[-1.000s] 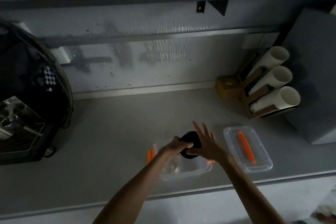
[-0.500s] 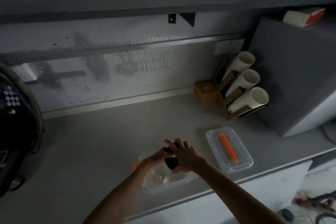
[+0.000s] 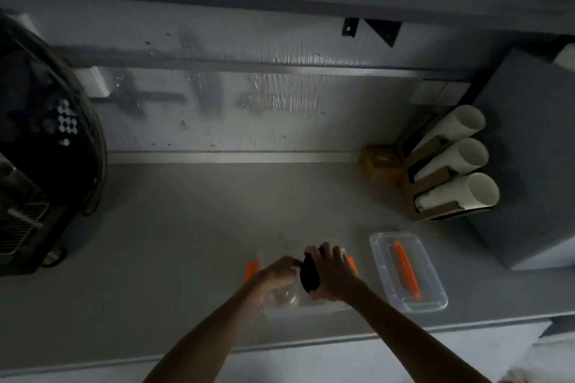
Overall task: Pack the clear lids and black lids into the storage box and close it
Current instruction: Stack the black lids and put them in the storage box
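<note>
A clear storage box (image 3: 326,308) with orange clips (image 3: 251,269) stands near the counter's front edge, under both my hands. My right hand (image 3: 334,277) is shut on a stack of black lids (image 3: 309,274), held on edge inside the box. My left hand (image 3: 278,274) reaches into the box's left part, over the clear lids (image 3: 284,297); whether it grips them is blurred. The box's clear cover (image 3: 407,270), with an orange handle, lies flat on the counter to the right of the box.
A dark coffee machine (image 3: 40,149) fills the left side. At the back right a cardboard holder (image 3: 432,199) carries three stacks of white paper cups, with a small brown box (image 3: 381,165) beside it and a grey block (image 3: 535,149) behind.
My right hand has closed around the black lids and lowered them into the box. My left hand slid off them toward the clear lids. The camera swung right, then back left.
</note>
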`<state>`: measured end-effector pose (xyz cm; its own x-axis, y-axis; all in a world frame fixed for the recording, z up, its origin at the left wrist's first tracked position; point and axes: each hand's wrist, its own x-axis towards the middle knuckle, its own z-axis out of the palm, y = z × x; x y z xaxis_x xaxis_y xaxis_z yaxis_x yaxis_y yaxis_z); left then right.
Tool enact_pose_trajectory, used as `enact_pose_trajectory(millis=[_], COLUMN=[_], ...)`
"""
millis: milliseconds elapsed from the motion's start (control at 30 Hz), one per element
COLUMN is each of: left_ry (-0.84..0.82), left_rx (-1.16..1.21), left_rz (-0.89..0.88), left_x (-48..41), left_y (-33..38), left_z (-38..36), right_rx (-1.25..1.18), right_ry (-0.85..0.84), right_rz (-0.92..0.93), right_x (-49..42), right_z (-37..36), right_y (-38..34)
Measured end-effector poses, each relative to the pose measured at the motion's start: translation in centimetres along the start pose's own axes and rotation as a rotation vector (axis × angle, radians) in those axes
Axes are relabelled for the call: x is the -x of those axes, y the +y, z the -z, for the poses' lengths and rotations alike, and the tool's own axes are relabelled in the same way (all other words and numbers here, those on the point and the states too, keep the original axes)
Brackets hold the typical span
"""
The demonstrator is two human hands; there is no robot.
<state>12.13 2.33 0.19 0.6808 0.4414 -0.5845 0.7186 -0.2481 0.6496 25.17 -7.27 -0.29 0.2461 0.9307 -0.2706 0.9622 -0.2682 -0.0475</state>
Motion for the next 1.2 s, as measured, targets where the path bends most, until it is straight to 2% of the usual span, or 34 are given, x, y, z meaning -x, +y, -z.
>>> enact_pose_trajectory(millis=[133,233,333,533,700,833,933,1067,1200], left_ry=[0.0,-0.022,0.015,0.085,0.109,0.124,0.149,0.167,0.133], left_rx=[-0.208,-0.417,-0.53,-0.534,-0.588,-0.568,-0.584,-0.59,-0.571], left_rz=[0.054,0.039,0.028,-0.036,-0.069,-0.055,-0.046,-0.02,-0.015], left_x=[-1.2,-1.4,-2.5,-3.3,-3.3,-3.2,-3.2,-3.1,-3.2], left_y=[-0.7,-0.1,-1.2,-2.8,-2.9,-3.0,-2.8,-2.9,-3.1], left_z=[-2.1,-2.7,-3.2,-3.5,-4.0,-4.2,-4.1,-4.3,-4.8], right_rx=[0.141,0.155,0.157,0.228,0.266,0.199,0.154,0.06,0.023], right_ry=[-0.044,-0.134,-0.167,-0.12,-0.135,-0.221,-0.22,-0.23,-0.202], right_rz=[0.02,0.009,0.008,0.104,0.062,0.004,0.032,-0.041,-0.022], right_x=[-0.3,-0.7,-1.0,-1.4,-1.3,-1.9,-2.1,-2.7,-1.9], right_z=[-1.2,-1.1,-1.3,-1.8,-2.1,-1.9,-2.1,-3.4,-2.9], right_y=[-0.7,-0.9,-1.1,-0.5,-0.8,-1.3,-1.4,-1.4,-1.1])
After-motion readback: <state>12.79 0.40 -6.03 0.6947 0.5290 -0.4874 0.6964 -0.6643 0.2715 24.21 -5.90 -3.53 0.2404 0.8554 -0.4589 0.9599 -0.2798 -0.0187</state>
